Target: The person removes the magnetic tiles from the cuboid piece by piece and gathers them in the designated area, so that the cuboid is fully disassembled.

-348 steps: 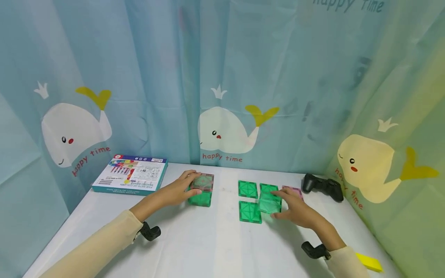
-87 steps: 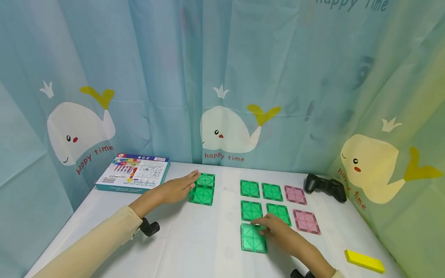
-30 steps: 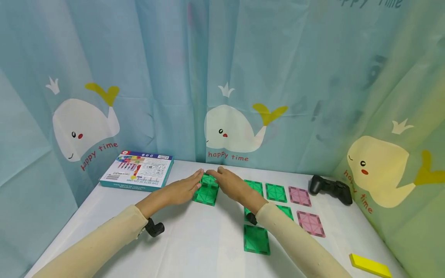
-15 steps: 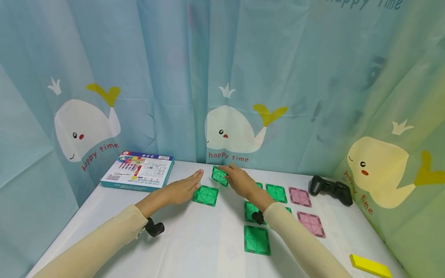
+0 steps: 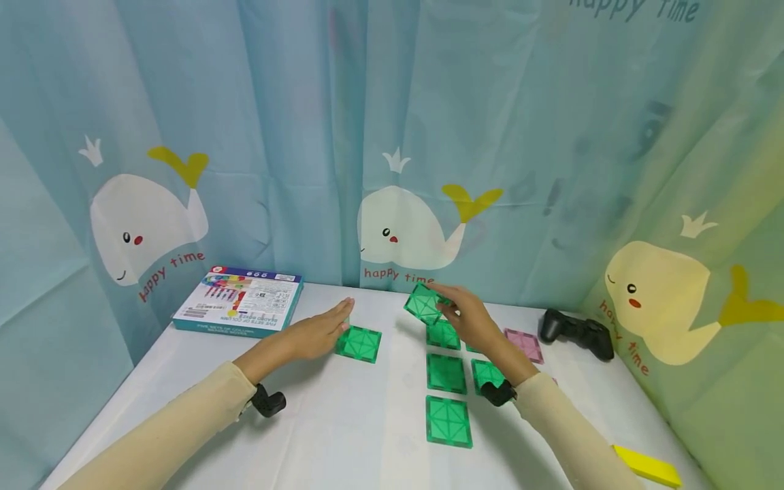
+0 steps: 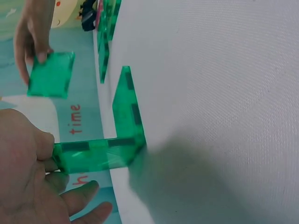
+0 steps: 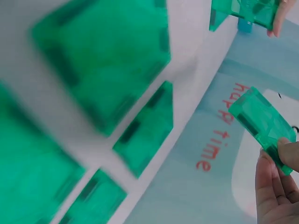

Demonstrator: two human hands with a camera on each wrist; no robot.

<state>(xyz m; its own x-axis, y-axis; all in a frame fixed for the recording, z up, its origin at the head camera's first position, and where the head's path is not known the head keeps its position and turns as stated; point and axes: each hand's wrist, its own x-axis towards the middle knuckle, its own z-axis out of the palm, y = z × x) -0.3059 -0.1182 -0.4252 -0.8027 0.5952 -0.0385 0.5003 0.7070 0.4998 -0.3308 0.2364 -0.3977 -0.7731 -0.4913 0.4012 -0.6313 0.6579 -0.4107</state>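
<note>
My right hand (image 5: 471,318) pinches a square translucent green magnetic tile (image 5: 424,303) between thumb and fingers, tilted in the air above the back tiles. In the right wrist view that tile (image 7: 262,122) shows its thick edge. My left hand (image 5: 315,335) stays at the left of the table beside a flat green tile (image 5: 359,344). In the left wrist view, its thumb and fingers hold the upper edge of an upright green tile (image 6: 93,156), which meets the flat one (image 6: 126,107) at a corner. The upright tile is mostly hidden from the head view.
Several green tiles (image 5: 448,420) lie in rows right of centre, partly under my right forearm. A pink tile (image 5: 524,346) sits near a black game controller (image 5: 576,333). A boxed set (image 5: 239,301) rests back left, a yellow block (image 5: 648,466) front right. Curtains (image 5: 392,136) enclose the table.
My right hand has taken the tile from behind the flat left one, raised it and carried it right. Earlier, more tiles were laid out in rows. The left hand has barely moved.
</note>
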